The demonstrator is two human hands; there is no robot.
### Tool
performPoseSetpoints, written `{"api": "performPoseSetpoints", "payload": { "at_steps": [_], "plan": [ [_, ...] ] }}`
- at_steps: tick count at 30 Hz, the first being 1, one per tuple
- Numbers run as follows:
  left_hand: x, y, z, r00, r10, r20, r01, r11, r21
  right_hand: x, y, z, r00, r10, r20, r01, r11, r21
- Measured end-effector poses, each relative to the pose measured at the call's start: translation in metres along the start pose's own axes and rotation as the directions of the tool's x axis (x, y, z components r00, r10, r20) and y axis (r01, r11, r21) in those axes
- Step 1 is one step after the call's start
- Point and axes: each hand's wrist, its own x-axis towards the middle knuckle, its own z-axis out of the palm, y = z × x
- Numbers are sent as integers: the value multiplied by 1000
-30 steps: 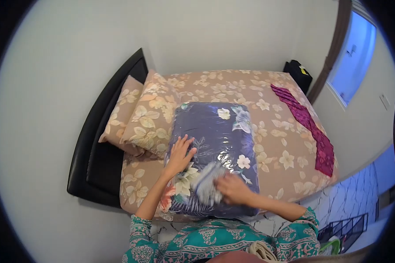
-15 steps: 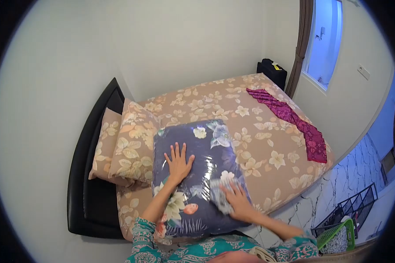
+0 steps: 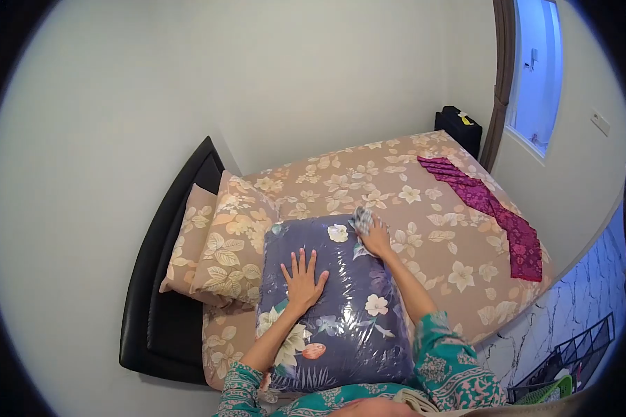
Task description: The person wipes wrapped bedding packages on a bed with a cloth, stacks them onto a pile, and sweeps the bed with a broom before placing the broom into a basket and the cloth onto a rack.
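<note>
A dark blue floral bundle (image 3: pixel 351 285), wrapped in shiny clear plastic, lies on the bed (image 3: pixel 459 278) close to my body. My left hand (image 3: pixel 303 283) rests flat on its upper left part, fingers spread. At the bundle's far right corner, my right hand (image 3: pixel 376 238) presses a grey-and-white checked cloth (image 3: pixel 361 219) against the plastic. Part of that cloth is hidden beneath the fingers.
Two floral pillows (image 3: pixel 233 243) lean by the black headboard (image 3: pixel 142 306). A magenta patterned cloth (image 3: pixel 490 205) lies along the bed's foot. A black bag (image 3: pixel 459 132) stands beyond it. A dark rack (image 3: pixel 570 354) and green basket (image 3: pixel 553 393) are on the right.
My right hand has slid the checked cloth from the bundle's near right side to its far right corner. My left hand stays on the bundle. The camera view has shifted slightly.
</note>
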Motion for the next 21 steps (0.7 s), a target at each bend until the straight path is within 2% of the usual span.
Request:
{"api": "performPoseSetpoints", "payload": {
  "at_steps": [1,3,4,7,9,11,12,14,16,18,20,21],
  "plan": [
    [1,-1,0,1000,-7,-7,7,1000,0,-19,1,5,992,-128,-22,128,992,16],
    [-1,-3,-1,1000,-21,-8,20,999,-33,-78,-24,-15,938,-343,44,345,937,-57],
    [-4,-5,1,999,-34,-7,33,999,-30,-102,-40,-34,908,-376,186,395,915,-79],
    [-2,-3,1,999,0,-33,0,1000,14,-100,-30,-33,868,-404,288,443,893,-82],
    [3,1,4,999,7,-44,-7,1000,10,-44,-2,-1,981,-193,16,194,975,-107],
    [6,7,9,998,15,-64,-13,999,36,8,-15,-6,998,68,-2,-68,998,6],
    [7,10,10,997,-4,-75,8,999,46,31,-29,1,999,45,7,-46,999,12],
    [10,18,10,998,15,-57,-13,999,46,74,-65,23,980,177,94,-170,982,-77],
    [10,20,12,998,0,-56,3,998,69,95,-114,61,944,86,320,-32,985,-169],
    [8,19,13,995,16,-97,-10,999,54,82,-173,86,947,-44,317,95,984,-149],
    [7,13,14,999,-14,-52,18,996,92,85,-197,125,893,-276,355,298,954,-9],
    [6,9,14,999,-20,-50,24,997,80,81,-198,130,888,-276,366,298,955,-2]
  ]
}}
